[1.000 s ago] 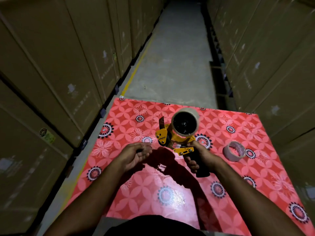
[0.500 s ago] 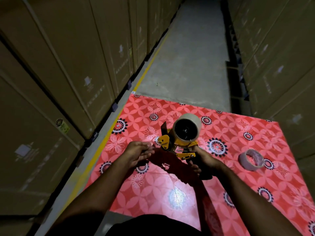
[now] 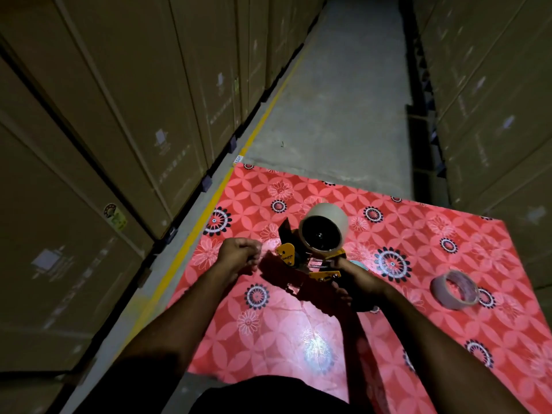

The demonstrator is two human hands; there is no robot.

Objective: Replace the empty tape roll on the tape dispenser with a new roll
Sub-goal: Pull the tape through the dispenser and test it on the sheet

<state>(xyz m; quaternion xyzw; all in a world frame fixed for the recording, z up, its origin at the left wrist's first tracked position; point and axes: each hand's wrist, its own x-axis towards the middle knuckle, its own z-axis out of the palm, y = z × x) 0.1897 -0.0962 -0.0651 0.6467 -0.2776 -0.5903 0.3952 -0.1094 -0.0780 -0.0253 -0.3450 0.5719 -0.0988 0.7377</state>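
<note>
1. On a glossy red floral-patterned table cover (image 3: pixel 343 339), lit by a bright glare patch near the front edge.
2. Above the cover, a yellow-and-black metal tape dispenser (image 3: pixel 310 261), gripped around its dark handle by the right hand (image 3: pixel 357 286), fingers curled tight.
3. Mounted on the dispenser, a smooth beige cylindrical tape roll (image 3: pixel 325 231), dark hollow core facing the camera.
4. Just left of the dispenser's front, the left hand (image 3: pixel 239 255), fingertips pinched narrowly together; whether a tape end sits between them, cannot tell.
5. Well apart to the right, a pale, thin-walled ring-shaped roll (image 3: pixel 455 289) lying tilted on the cover; empty core or nearly spent, hard to say.
6. Flanking the concrete aisle floor (image 3: pixel 343 100), tall stacks of matte brown cardboard cartons (image 3: pixel 119 115), labels too blurred to read.
7. Handle's lower end lost in shadow; forearms cut off by the bottom edge.
</note>
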